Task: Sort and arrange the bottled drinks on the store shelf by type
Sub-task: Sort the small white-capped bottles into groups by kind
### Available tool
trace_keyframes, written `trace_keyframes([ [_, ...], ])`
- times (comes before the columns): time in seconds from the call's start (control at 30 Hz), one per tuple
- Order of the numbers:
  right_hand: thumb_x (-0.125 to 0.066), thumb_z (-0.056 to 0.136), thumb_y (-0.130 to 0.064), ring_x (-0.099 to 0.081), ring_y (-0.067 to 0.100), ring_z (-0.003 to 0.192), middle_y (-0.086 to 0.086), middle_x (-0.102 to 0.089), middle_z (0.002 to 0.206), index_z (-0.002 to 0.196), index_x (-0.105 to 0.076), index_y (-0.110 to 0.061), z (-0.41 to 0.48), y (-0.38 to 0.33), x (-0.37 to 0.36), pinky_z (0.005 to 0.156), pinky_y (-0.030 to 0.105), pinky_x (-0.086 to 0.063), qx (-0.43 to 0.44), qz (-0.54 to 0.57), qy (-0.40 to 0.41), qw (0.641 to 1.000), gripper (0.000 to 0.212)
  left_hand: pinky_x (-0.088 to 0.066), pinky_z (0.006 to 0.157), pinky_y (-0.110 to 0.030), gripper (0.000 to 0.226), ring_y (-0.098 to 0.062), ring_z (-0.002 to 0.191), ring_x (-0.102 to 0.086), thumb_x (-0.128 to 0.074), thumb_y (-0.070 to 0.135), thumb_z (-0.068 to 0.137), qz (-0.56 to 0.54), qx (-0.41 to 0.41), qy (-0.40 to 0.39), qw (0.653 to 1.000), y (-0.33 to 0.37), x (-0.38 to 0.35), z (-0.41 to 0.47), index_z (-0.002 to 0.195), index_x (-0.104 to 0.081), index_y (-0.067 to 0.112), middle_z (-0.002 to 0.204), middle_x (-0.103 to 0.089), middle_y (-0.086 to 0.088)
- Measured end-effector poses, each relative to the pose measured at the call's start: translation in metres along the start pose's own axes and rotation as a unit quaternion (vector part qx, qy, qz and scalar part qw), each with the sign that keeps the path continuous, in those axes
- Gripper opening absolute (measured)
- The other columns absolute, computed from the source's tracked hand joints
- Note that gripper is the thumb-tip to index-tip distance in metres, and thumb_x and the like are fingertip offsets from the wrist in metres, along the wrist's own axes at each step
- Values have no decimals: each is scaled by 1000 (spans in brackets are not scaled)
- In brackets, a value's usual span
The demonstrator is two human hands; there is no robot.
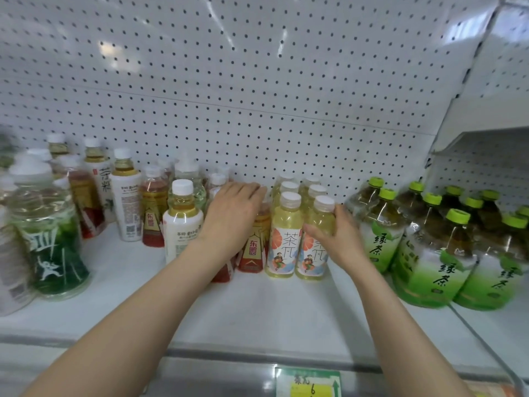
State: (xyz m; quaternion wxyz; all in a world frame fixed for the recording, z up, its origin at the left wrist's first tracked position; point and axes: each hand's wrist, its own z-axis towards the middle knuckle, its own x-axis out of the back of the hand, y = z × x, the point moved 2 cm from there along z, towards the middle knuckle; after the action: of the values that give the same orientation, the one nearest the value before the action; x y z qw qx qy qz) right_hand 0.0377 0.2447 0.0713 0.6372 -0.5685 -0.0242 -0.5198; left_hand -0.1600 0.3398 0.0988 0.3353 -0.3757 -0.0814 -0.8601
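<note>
Two rows of pale yellow tea bottles [282, 233] with white caps and grapefruit labels stand at mid shelf. My right hand [335, 233] wraps around the front right bottle of these rows [319, 222]. My left hand [234, 216] rests palm down over the tops of red-labelled amber bottles [253, 250], whose caps it hides; whether it grips one cannot be told. A white-labelled yellow tea bottle [181, 222] stands just left of that hand.
Large green tea bottles with lime caps [429, 253] crowd the right side. Mixed amber, white and red bottles [126, 196] and a big green-labelled bottle [48, 239] fill the left. Behind is white pegboard [257, 96]; a price tag [307, 382] hangs on the shelf's front edge.
</note>
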Motion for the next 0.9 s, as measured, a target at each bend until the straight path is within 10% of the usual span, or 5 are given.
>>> trace_keyframes([
  [0.1,-70,78,-55,-38,24,137,5,-40,149,146,-36,-23,-4,3,3,107,45,-37,-7,-21,-15,1000,82,-41,105,-50,46,-38,118,-57,-69,1,78,-16,-8,5,1000,-2,7,-5,124,-62,3,124,-64,-17],
  [0.27,-61,93,-40,-44,22,129,6,-43,141,145,-38,-20,-25,-50,9,105,39,-38,159,-61,176,970,60,-34,111,-48,48,-37,133,-40,-69,5,83,-33,68,187,979,-21,52,-50,129,-57,5,137,-52,-18],
  [0.43,-54,97,-38,-55,14,118,-3,-58,129,139,-47,-23,-22,-116,-38,100,36,-45,231,-55,40,971,45,-44,99,-39,70,-20,125,-48,-65,47,83,-222,307,55,924,-63,47,-90,142,-39,19,135,-52,-2],
  [0.8,-47,95,-56,-57,30,114,12,-59,129,145,-37,-12,25,-214,-122,91,39,-48,217,-136,-124,959,68,-42,99,-40,61,-24,123,-50,-54,43,92,-178,323,8,930,-112,87,-134,145,-38,17,141,-46,-3],
  [0.9,-48,94,-60,-63,25,90,6,-65,100,135,-43,-10,20,-222,-135,78,40,-54,218,-140,-106,960,65,-41,97,-41,62,-28,124,-50,-55,42,92,-139,351,13,926,-133,98,-148,144,-40,13,141,-46,-7],
])
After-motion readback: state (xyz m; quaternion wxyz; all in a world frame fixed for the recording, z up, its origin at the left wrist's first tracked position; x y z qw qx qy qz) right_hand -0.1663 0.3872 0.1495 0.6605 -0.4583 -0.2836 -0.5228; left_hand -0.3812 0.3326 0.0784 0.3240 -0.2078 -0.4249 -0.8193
